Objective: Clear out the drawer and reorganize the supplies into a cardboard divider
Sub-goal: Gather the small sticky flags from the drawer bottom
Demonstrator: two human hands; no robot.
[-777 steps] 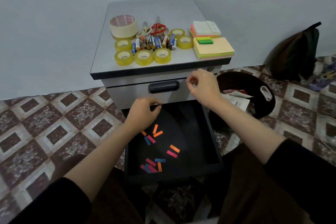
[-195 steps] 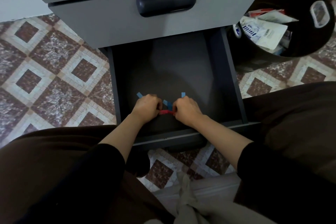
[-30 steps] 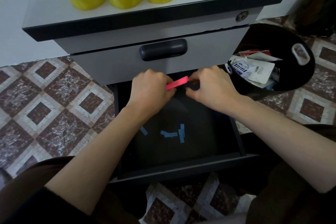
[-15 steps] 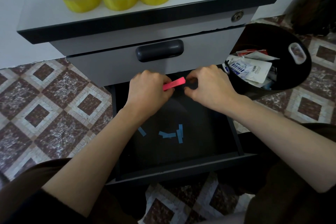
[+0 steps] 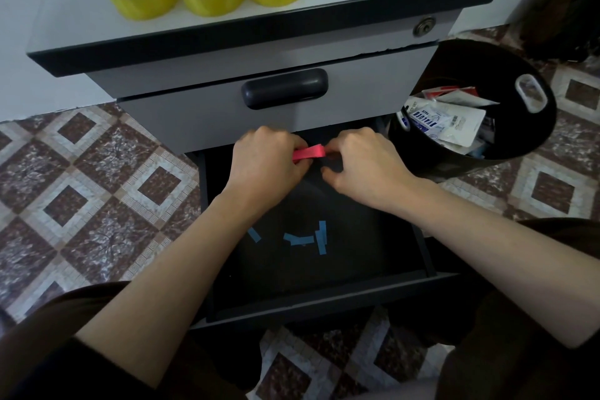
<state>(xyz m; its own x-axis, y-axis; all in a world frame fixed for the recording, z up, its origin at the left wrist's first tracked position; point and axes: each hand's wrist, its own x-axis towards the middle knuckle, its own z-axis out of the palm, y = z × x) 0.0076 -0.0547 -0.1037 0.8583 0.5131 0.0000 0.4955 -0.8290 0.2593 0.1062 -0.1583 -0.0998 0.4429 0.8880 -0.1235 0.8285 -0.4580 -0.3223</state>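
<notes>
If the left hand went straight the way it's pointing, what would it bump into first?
Probably the closed upper drawer, whose grey front is just ahead of the left hand; depth is hard to judge.

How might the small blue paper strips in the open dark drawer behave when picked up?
The small blue paper strips look thin, so probably floppy and very light. Lying flat on the dark drawer floor, they may resist pinching.
</notes>
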